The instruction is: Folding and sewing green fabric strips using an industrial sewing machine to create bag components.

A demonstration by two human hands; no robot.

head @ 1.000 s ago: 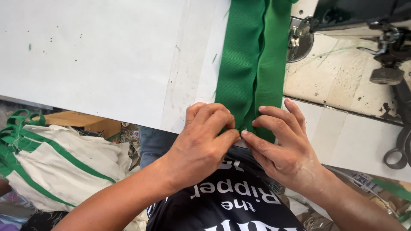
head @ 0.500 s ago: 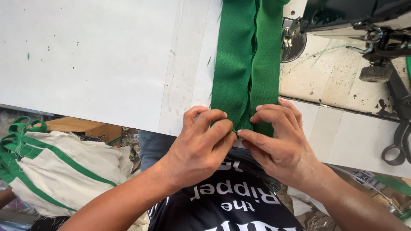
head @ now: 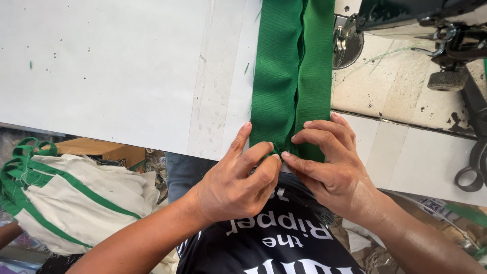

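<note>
Green cloth strip (head: pixel 289 76) lay flat on the white table (head: pixel 127 71), running away from the person. The left hand (head: pixel 236 185) and the right hand (head: pixel 329 170) pinched its near end at the table edge, fingers pressed together on the cloth. A pile of cream bags (head: pixel 71 203) sat lower left. Scissors (head: pixel 474 165) lay far right.

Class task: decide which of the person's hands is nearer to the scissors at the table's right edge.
Right. The right hand pinches the green fabric strip on the side toward the scissors; the left hand pinches it farther away, beyond the right hand.
</note>
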